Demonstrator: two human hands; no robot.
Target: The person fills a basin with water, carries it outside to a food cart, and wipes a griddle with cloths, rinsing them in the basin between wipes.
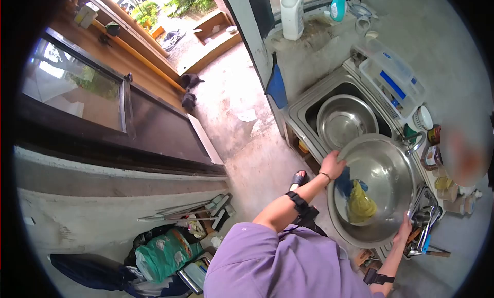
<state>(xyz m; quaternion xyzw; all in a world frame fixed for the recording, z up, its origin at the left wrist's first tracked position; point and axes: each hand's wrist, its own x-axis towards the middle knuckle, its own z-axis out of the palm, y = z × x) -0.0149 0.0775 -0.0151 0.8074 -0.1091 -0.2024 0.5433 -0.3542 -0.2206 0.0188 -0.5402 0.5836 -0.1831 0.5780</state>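
Observation:
A large stainless steel basin (pixel 383 159) is tilted at the edge of the sink, partly over a smaller steel bowl (pixel 347 110) standing in the sink bowl. My left hand (pixel 334 165) grips its left rim, with the fingers closed over the edge. On the lower right rim my right hand (pixel 403 230) is closed too, its fingers partly hidden. Inside the large basin lie a wet yellow cloth (pixel 362 203) and a dark blue cloth (pixel 343 182), bunched together close to my left hand.
A sink counter (pixel 303 105) runs beneath the basin. Behind it stand a clear plastic utensil box (pixel 399 74), jars (pixel 431 156) and a faucet (pixel 416 142). Utensils (pixel 426 215) crowd the right side. Bottles (pixel 292 17) stand on the ledge. A green bag (pixel 162 254) lies at lower left.

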